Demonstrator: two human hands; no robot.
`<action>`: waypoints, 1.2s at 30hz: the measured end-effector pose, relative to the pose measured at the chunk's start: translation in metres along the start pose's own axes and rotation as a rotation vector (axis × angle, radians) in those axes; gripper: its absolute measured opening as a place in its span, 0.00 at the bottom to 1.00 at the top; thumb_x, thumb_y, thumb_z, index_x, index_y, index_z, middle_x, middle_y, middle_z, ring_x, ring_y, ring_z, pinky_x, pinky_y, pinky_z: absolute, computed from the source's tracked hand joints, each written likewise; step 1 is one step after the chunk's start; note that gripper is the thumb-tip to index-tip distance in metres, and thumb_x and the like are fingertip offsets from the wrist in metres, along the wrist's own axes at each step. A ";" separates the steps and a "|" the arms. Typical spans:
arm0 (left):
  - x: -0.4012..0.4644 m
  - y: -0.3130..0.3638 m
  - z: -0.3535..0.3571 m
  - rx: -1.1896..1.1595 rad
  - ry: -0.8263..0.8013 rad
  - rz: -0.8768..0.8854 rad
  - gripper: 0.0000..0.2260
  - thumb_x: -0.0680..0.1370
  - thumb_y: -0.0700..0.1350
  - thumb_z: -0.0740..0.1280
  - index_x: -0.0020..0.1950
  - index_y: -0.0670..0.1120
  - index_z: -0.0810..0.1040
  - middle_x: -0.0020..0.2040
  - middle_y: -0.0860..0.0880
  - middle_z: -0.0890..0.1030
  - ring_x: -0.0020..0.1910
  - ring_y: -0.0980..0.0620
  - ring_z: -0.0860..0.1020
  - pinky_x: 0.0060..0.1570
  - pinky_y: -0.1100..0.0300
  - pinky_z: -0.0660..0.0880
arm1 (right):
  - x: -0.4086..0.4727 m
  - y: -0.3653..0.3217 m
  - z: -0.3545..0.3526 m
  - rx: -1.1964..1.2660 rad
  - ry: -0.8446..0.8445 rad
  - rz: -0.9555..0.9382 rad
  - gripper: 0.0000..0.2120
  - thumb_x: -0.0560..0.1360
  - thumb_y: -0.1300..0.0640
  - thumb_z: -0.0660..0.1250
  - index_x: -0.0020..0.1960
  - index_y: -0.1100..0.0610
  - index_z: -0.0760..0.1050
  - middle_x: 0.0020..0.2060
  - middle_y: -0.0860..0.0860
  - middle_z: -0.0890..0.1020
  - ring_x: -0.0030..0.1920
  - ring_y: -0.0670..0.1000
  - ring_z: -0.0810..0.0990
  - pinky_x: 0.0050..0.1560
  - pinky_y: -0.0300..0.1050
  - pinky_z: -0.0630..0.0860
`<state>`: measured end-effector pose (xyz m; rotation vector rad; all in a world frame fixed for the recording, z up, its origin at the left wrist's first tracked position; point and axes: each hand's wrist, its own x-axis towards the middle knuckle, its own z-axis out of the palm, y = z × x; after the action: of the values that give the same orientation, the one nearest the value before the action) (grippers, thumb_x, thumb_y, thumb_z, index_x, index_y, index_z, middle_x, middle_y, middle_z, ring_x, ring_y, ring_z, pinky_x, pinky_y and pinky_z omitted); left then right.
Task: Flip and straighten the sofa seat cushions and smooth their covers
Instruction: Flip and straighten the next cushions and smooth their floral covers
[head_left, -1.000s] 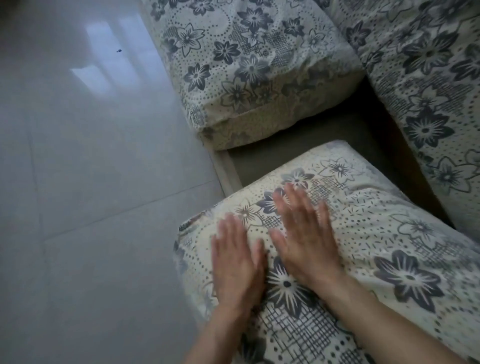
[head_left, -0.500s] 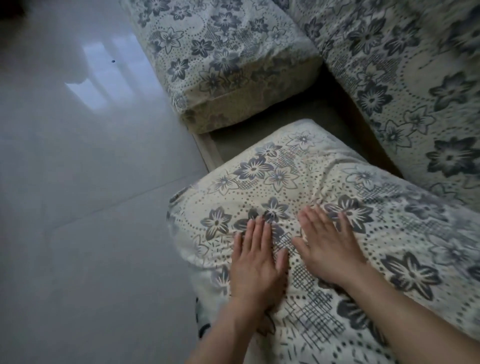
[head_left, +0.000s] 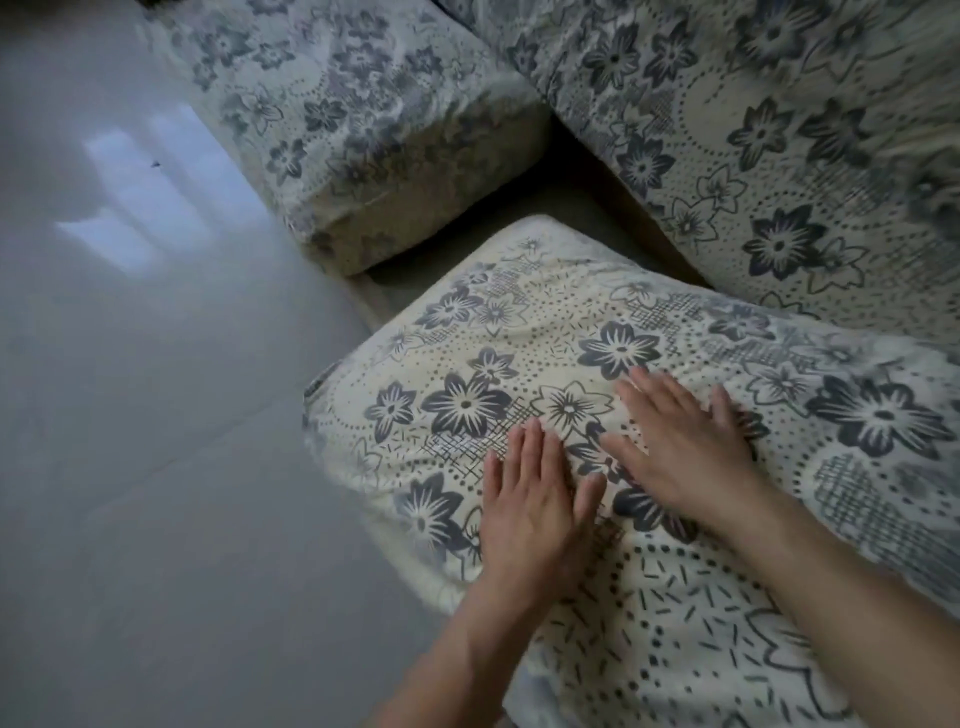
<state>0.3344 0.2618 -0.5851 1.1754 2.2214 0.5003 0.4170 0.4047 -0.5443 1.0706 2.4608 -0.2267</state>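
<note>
A cream seat cushion with dark grey flowers (head_left: 519, 332) lies under both my hands at the near right. My left hand (head_left: 535, 504) presses flat on its cover near the front edge, fingers straight and together. My right hand (head_left: 685, 441) lies flat just to the right and a little farther in, fingers spread. A second seat cushion (head_left: 363, 119) in the same print sits farther back on the left. A gap shows the bare sofa base (head_left: 561, 208) between the two cushions.
The floral back cushion (head_left: 779, 156) runs along the right side. A glossy grey tiled floor (head_left: 156, 415) fills the left half, with window light reflected on it. The sofa's front rail (head_left: 369, 306) shows in the gap.
Both hands have slid back along the cover, away from the cushion's far left end and toward me, staying flat. The view has shifted, showing more of the cushion ahead of the hands.
</note>
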 end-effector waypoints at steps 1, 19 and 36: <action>-0.003 0.010 -0.014 -0.065 0.067 -0.002 0.33 0.77 0.65 0.34 0.79 0.50 0.37 0.78 0.53 0.33 0.75 0.56 0.30 0.75 0.52 0.32 | -0.008 0.001 -0.016 0.044 0.119 0.021 0.31 0.79 0.35 0.39 0.79 0.45 0.39 0.78 0.44 0.40 0.77 0.47 0.37 0.75 0.60 0.33; -0.116 0.080 0.066 0.101 -0.062 0.428 0.27 0.76 0.55 0.60 0.73 0.45 0.71 0.75 0.49 0.66 0.75 0.51 0.63 0.66 0.47 0.65 | -0.171 0.055 0.067 0.024 0.092 0.256 0.31 0.80 0.41 0.41 0.77 0.55 0.62 0.77 0.51 0.60 0.76 0.52 0.58 0.73 0.61 0.55; 0.013 0.182 0.023 0.134 0.054 0.223 0.26 0.82 0.59 0.48 0.76 0.48 0.59 0.78 0.46 0.58 0.77 0.47 0.54 0.76 0.45 0.49 | -0.070 0.161 -0.023 0.241 0.558 0.290 0.22 0.81 0.44 0.52 0.72 0.52 0.66 0.73 0.51 0.68 0.71 0.53 0.64 0.70 0.56 0.59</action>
<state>0.4565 0.3730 -0.5046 1.5071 2.2096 0.4823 0.5687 0.4770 -0.4873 1.7786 2.7495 -0.1486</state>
